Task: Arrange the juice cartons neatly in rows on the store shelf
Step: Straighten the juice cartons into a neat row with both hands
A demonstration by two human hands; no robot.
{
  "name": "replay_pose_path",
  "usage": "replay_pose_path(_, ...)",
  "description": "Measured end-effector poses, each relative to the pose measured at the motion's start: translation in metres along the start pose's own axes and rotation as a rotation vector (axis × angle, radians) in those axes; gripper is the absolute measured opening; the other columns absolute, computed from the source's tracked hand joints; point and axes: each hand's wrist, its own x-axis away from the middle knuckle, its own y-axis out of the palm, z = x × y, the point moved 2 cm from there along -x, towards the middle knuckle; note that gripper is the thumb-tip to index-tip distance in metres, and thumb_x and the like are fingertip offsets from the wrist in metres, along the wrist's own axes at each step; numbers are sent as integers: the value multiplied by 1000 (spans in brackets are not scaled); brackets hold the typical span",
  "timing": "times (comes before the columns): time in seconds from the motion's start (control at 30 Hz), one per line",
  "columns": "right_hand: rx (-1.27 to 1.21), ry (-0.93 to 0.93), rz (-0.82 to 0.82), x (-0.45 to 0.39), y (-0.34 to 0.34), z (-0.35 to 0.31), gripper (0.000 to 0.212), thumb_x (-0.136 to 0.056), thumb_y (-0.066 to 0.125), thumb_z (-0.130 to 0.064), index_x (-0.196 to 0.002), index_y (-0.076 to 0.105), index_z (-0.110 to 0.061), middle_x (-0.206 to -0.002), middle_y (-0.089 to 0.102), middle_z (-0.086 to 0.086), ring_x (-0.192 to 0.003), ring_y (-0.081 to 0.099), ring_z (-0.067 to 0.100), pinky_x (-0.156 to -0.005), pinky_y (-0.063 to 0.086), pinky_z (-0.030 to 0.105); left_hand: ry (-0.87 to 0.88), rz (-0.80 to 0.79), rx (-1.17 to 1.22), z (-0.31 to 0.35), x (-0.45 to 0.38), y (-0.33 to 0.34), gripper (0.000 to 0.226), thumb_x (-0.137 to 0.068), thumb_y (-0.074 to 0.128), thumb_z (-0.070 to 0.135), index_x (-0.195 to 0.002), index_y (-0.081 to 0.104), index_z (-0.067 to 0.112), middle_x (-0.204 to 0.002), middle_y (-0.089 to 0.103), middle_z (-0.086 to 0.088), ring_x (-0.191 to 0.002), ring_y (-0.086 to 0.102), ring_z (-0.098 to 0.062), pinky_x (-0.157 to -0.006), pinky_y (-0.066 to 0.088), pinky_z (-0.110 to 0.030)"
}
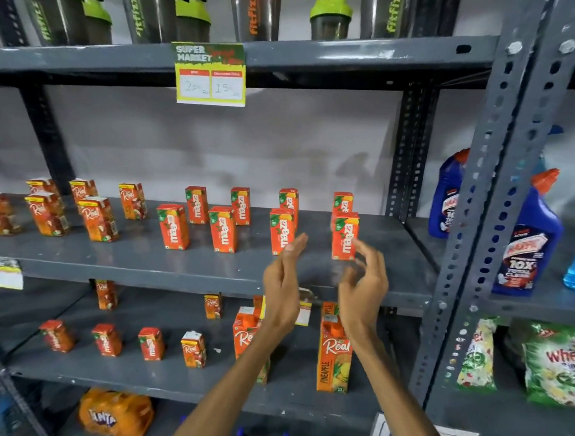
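Note:
Several small orange Maaza cartons stand upright in two rows on the grey middle shelf [174,261]; the front right one [344,235] is nearest my hands. Small Real cartons [97,218] stand in rows at the shelf's left. My left hand [283,282] is raised in front of the shelf edge, fingers straight, just below a front Maaza carton [281,229]. My right hand [365,284] hovers with fingers spread and curled, fingertips close to the front right carton without gripping it. Both hands hold nothing.
The lower shelf holds more small cartons [149,342] and two tall Real cartons [334,354]. Shaker bottles [147,7] line the top shelf above a price tag [210,74]. Blue cleaner bottles [529,241] and detergent bags [558,366] fill the right rack behind a grey upright [477,204].

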Motion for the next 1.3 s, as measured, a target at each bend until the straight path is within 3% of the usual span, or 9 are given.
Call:
replay_pose_path(0.13, -68, 6, -110, 32, 46, -31, 46, -88, 54, 7, -128, 62, -15, -124, 64, -4, -109, 65, 15, -93, 56, 26, 51, 165, -74, 2, 8, -70, 41, -108, 37, 35, -137, 60, 19, -141, 62, 7, -132, 54, -3, -111, 42, -26)
replay_pose_path(0.23, -113, 29, -244, 41, 97, -55, 45, -91, 55, 3, -133, 59, -12, -132, 65, 2, -119, 62, 13, -101, 53, 28, 83, 238, -108, 1, -15, -117, 43, -109, 36, 35, -149, 46, 22, -155, 47, 9, -141, 40, 1, -116, 31, -23)
replay_pose_path(0.37, -71, 191, -439, 38, 166, -79, 55, -97, 55, -10, -150, 39, -12, -150, 50, 5, -134, 50, 17, -108, 42, 28, 2, 207, -151, -10, -56, -157, 56, -108, 30, 43, -158, 24, 19, -167, 23, 2, -153, 19, -11, -125, 16, -31)
replay_pose_path(0.43, 11, 287, -461, 33, 195, -87, 63, -98, 57, -20, -154, 30, -11, -153, 46, 11, -138, 47, 27, -108, 40, 35, -92, 124, -150, -14, -78, -171, 58, -107, 26, 46, -156, 29, 15, -159, 36, 1, -147, 34, -14, -116, 26, -13)
replay_pose_path(0.5, 74, 364, -468, 29, 212, -90, 59, -98, 56, -19, -151, 33, -7, -147, 52, 15, -135, 50, 33, -106, 41, 39, -176, 9, -115, -11, -93, -175, 55, -108, 21, 45, -142, 49, 12, -133, 58, 2, -118, 57, -6, -91, 38, 1)
replay_pose_path(0.57, 93, 396, -443, 28, 223, -86, 41, -96, 57, -17, -135, 49, -6, -130, 64, 16, -123, 60, 35, -97, 47, 41, -239, -106, -60, -8, -103, -175, 59, -108, 17, 47, -124, 63, 13, -111, 68, 4, -97, 62, 2, -88, 45, -9)
replay_pose_path(0.7, 171, 322, -491, 33, 230, -77, 30, -96, 59, -22, -124, 57, -10, -119, 71, 14, -110, 68, 33, -94, 55, 47, -274, -116, -23, -9, -109, -178, 58, -108, 16, 47, -92, 67, 26, -91, 71, 7, -89, 65, -2, -82, 48, -18)
replay_pose_path(0.87, 150, 291, -493, 35, 230, -80, 31, -97, 59, -22, -126, 57, -11, -120, 71, 12, -111, 68, 31, -97, 55, 46, -304, -133, 33, -14, -111, -182, 62, -105, 18, 53, -89, 71, 26, -93, 74, 3, -100, 69, -17, -106, 49, -40)
replay_pose_path(1.3, 154, 267, -524, 37, 230, -79, 45, -98, 59, -24, -140, 44, -15, -130, 65, 10, -116, 66, 32, -99, 55, 48, -317, -187, -61, -6, -105, -180, 59, -102, 14, 60, -102, 67, 34, -109, 70, 3, -94, 66, -5, -104, 47, -36)
